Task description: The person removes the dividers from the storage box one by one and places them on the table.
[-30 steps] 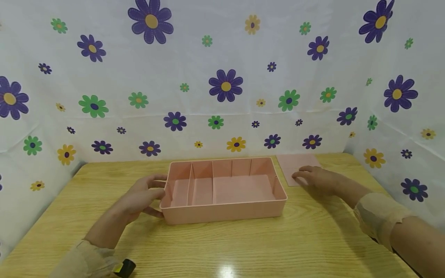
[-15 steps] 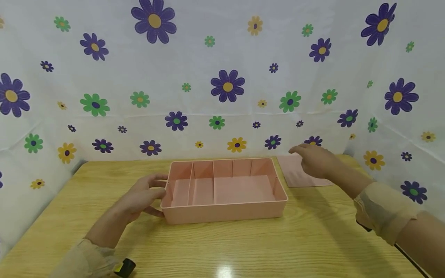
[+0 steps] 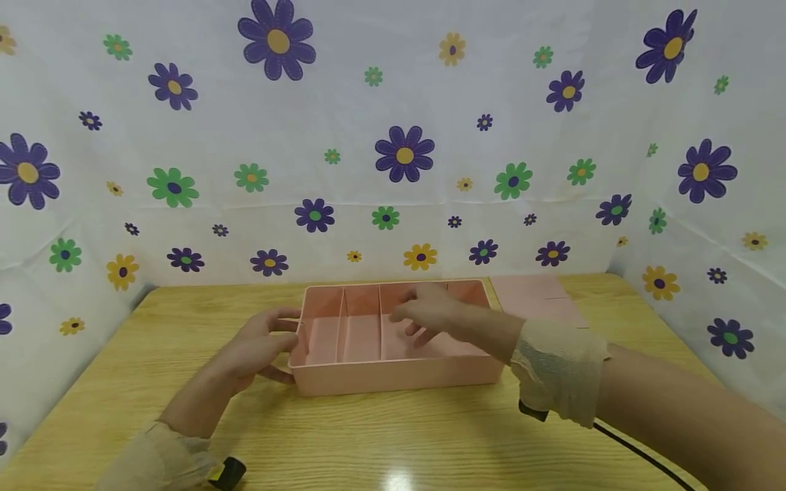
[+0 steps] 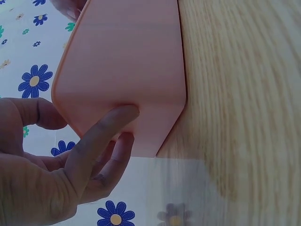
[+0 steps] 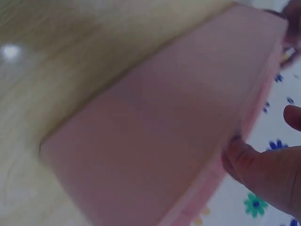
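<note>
A pink rectangular organizer box [image 3: 393, 378] stands on the table with its top open; thin dividers [image 3: 381, 324] split off two narrow compartments on its left side. My left hand [image 3: 258, 344] rests against the box's left end. In the left wrist view, the thumb and fingers [image 4: 117, 115] touch the outside of the end wall [image 4: 150, 122], and one fingertip is at the rim. Over the wide right compartment hovers my right hand [image 3: 432, 314], fingers loosely bent, holding nothing. The right wrist view is blurred; the right thumb [image 5: 258, 165] overlaps the box's rim there.
Flat pink panels [image 3: 531, 293] lie on the wooden table [image 3: 344, 436] just right of the box, near the back edge. A white flowered sheet [image 3: 344, 123] hangs behind and along both sides. A cable [image 3: 638, 450] trails from my right wrist.
My right hand has lifted off the pink panels at the right and moved left over the box's wide compartment. The left hand stays at the box's left end.
</note>
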Available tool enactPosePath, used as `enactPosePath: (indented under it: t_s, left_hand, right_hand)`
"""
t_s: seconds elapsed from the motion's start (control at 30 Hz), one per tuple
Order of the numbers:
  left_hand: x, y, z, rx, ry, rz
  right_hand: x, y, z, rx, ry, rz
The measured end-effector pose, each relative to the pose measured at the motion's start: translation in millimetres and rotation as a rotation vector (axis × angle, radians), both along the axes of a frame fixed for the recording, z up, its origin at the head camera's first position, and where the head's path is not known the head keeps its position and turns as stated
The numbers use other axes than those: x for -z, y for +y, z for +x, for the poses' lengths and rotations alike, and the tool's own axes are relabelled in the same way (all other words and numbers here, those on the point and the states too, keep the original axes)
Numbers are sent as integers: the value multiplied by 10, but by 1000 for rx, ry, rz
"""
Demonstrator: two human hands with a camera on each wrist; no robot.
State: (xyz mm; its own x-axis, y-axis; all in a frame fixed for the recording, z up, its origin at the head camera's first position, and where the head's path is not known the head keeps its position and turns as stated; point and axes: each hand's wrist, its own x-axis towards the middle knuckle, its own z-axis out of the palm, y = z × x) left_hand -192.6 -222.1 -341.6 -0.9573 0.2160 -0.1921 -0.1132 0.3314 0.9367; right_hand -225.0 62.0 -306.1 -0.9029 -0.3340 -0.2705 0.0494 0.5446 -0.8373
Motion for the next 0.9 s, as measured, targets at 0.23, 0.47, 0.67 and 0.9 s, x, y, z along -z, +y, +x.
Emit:
enactPosePath:
  t_s: [0.23,0.47,0.67,0.9]
  left_hand:
    - [6,16,7,-8,-6,1]
    - [-5,20,17,-10,-5,4]
    - [-21,30,22,3,-6,5]
    - [-14,14,20,10,-5,6]
  right_hand:
    - [354,-370,8,-123,-17,237]
    - [389,-538,-19,-117,13,254]
    - [367,-534,11,-81,65,234]
    - [317,-549,44,-16,96,181]
